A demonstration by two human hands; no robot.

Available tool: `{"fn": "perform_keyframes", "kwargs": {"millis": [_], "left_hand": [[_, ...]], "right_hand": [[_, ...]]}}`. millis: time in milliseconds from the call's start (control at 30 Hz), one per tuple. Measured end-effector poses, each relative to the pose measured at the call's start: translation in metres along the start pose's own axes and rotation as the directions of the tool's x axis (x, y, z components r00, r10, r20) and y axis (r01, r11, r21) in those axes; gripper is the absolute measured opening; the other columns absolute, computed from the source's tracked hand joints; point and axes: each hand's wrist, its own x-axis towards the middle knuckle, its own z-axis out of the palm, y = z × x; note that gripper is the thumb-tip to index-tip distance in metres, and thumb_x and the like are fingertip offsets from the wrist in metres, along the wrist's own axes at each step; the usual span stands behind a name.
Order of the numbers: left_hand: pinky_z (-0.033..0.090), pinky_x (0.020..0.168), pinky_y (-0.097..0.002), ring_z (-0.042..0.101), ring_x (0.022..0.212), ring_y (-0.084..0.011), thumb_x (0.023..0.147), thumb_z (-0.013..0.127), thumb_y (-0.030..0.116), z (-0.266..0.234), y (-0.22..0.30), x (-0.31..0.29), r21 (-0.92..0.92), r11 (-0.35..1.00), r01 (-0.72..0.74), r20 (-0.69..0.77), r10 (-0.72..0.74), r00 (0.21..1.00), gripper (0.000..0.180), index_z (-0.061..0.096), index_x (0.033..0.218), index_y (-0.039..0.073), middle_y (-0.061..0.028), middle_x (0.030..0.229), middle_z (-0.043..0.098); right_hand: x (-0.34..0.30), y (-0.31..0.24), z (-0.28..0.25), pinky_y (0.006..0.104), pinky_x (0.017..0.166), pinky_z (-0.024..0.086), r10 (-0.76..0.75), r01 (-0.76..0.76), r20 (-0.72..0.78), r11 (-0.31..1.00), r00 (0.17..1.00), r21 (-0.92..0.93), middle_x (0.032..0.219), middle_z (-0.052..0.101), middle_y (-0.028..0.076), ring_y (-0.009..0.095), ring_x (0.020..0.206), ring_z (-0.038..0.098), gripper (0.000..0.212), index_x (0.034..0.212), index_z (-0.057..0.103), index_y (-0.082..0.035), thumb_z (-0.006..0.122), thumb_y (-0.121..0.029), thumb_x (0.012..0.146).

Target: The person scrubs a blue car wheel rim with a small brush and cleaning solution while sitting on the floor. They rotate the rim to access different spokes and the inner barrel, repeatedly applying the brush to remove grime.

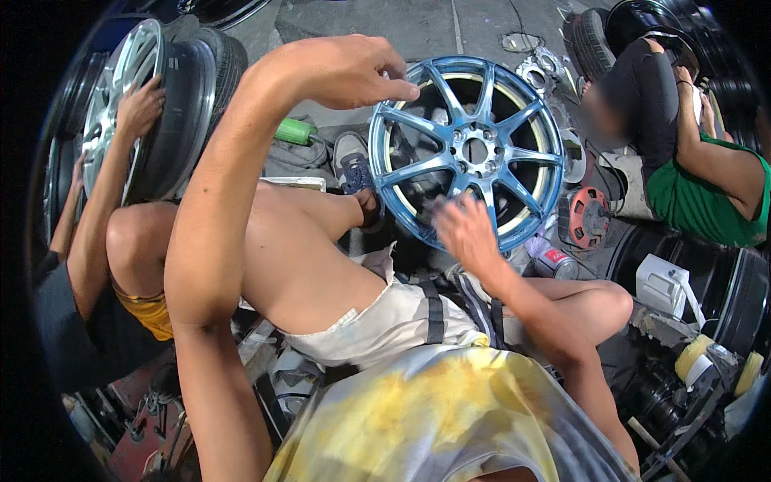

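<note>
A blue multi-spoke wheel rim (475,153) stands in front of me, its spokes and outer lip streaked with pale, worn-looking patches. My left hand (357,74) is raised at the upper left edge of the rim, wrist bent and fingers curled. Its palm is hidden, so what it holds, if anything, does not show. Over the lower part of the rim, by a lower spoke, my right hand (464,231) is smeared by motion. Whether its fingers touch the metal is unclear.
At left, another person's hand (140,106) grips a silver wheel (120,104) beside tires. A person in a green shirt (707,189) sits at right. A green power tool (295,131), a red reel-like object (589,217), a can (556,263) and a white container (663,285) lie around.
</note>
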Motion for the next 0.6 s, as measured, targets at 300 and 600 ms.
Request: {"fn": "perform_keyframes", "kwargs": {"millis": [300,600], "left_hand": [[0.055,0.077,-0.0399,0.067,0.080,-0.0279,0.107,0.063,0.048,0.005,-0.004,0.012,0.001,1.000,-0.030,-0.013,0.030,0.999,0.053,0.076,0.117,-0.003,-0.0181,0.089,0.073],[0.050,0.070,-0.0402,0.059,0.072,-0.0241,0.107,0.064,0.039,0.012,0.002,0.022,-0.055,0.998,-0.002,0.111,0.008,0.994,0.045,0.075,0.115,-0.004,-0.0172,0.082,0.068]], "right_hand": [[-0.003,0.032,0.023,0.0449,0.091,0.048,0.264,-0.245,-0.179,0.962,0.948,0.122,0.134,0.068,0.005,0.029,0.122,0.059,0.038,0.126,0.075,-0.009,0.074,-0.015,0.088],[-0.086,0.033,-0.027,0.0489,0.101,0.048,0.154,-0.136,-0.075,0.968,0.985,0.212,0.123,0.066,0.007,0.029,0.122,0.060,0.022,0.110,0.076,-0.009,0.075,-0.019,0.091]]}}
